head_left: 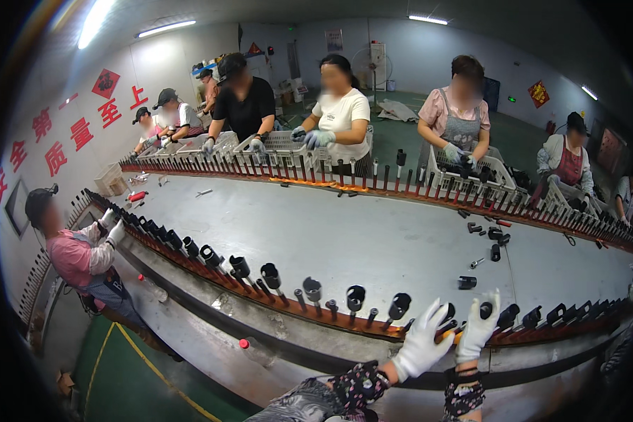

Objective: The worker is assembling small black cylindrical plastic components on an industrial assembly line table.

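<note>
Both my hands wear white gloves at the near peg line, lower right. My left hand (422, 342) has its fingers apart, close beside a black cup-shaped part (449, 311); whether it touches that part I cannot tell. Just to its right, my right hand (477, 334) is raised with a small black cylindrical part (485, 309) between its fingers. Black hollow parts with cut-out rims sit on upright pegs along the line, such as one cup-shaped part (399, 305) left of my hands. Some pegs there, like a short peg (373, 316), are bare.
Beyond the near line lies a grey metal table (316, 232) with loose black parts (467, 283). A far peg line (344, 184) has co-workers and white crates (281, 146) behind it. At the left a co-worker (81, 257) handles parts. A red-capped bottle (245, 344) stands nearby.
</note>
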Available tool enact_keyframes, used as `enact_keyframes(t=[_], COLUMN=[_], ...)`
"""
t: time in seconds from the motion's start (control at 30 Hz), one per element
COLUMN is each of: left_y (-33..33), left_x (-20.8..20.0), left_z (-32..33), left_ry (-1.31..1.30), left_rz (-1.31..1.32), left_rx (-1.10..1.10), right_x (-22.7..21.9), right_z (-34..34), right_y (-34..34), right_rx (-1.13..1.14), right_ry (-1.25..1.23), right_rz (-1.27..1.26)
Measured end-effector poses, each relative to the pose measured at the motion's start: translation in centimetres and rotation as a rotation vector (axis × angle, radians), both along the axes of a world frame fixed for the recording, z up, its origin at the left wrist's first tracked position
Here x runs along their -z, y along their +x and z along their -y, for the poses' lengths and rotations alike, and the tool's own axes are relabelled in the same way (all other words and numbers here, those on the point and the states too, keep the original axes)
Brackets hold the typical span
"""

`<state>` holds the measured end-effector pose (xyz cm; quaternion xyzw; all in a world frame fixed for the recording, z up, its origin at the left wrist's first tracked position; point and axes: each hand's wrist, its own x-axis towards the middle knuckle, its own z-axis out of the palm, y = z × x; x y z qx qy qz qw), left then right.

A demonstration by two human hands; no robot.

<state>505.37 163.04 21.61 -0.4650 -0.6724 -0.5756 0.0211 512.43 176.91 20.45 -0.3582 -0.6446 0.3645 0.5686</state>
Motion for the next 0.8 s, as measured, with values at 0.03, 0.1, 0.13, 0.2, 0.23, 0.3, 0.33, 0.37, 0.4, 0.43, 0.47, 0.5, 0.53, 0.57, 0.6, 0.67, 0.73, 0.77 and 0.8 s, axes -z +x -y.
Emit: enact_keyframes(t=[0.03,0.1,0.13,0.2,0.23,0.3,0.33,0.37,0.4,0.43,0.47,0.5,0.53,0.57,0.6,0.67,0.73,0.77,0.8], left_y=[-1.0,-2.5,-3.3,-4.4,-4.8,-5.1,-6.2,-5.6,-5.4,-5.5,-5.7,-5.7,-2.7,-2.1,-1.1,1.7,3.7,3.0,2.7], left_x=[-0.6,-0.9,0.0,0.5,0.6,1.5,2.0,0.9,0.3,-0.5,3.6,6.3,5.6,8.9,11.2,11.4,8.8,7.5,4.7], left_z=[-1.3,-2.6,-3.0,-3.3,-2.9,-3.2,-2.7,-1.9,-0.7,0.7,0.7,0.7,0.1,1.4,2.7,3.8,2.3,1.2,0.1], left_ry=[0.013,0.006,0.025,-0.016,0.006,0.053,0.080,0.055,0.028,0.008,0.068,0.081,0.168,-0.073,-0.095,-0.179,-0.218,-0.138,-0.093], left_rz=[-0.004,0.178,0.288,0.391,0.390,0.383,0.084,0.262,0.450,0.633,0.574,0.574,0.610,0.420,0.417,0.488,0.110,-0.066,-0.102], left_rx=[-0.022,0.009,0.051,0.126,0.071,-0.013,-0.212,-0.151,-0.115,-0.107,-0.126,-0.098,-0.222,-0.360,-0.239,-0.032,0.010,0.041,0.013], right_x=[1.0,2.4,2.2,2.3,1.5,0.8,0.1,0.4,1.2,0.0,1.5,4.2,7.0,7.4,8.7,8.8,6.2,4.4,2.3], right_z=[-1.8,-2.3,-1.5,-1.1,0.0,1.5,3.0,3.5,4.3,6.1,5.6,5.5,5.0,5.7,5.4,4.3,0.8,-0.3,-0.7], right_y=[-1.0,-3.1,-3.4,-4.0,-4.2,-4.8,-5.6,-5.4,-5.6,-5.1,-5.0,-3.9,-2.2,-0.9,0.5,3.2,4.8,3.9,3.5], right_rx=[-0.088,-0.128,-0.151,-0.091,-0.105,-0.007,-0.033,-0.097,-0.164,-0.278,-0.264,-0.261,-0.245,-0.339,-0.367,-0.227,-0.012,0.090,0.058], right_ry=[-0.129,-0.052,-0.045,0.011,-0.021,0.106,0.095,-0.002,-0.109,-0.158,-0.293,-0.235,-0.170,-0.294,-0.397,-0.355,-0.334,-0.199,-0.070], right_rz=[-0.048,-0.163,-0.150,-0.133,-0.131,-0.044,-0.035,-0.067,-0.096,0.022,0.178,0.155,0.137,-0.015,-0.077,-0.117,-0.350,-0.425,-0.294])
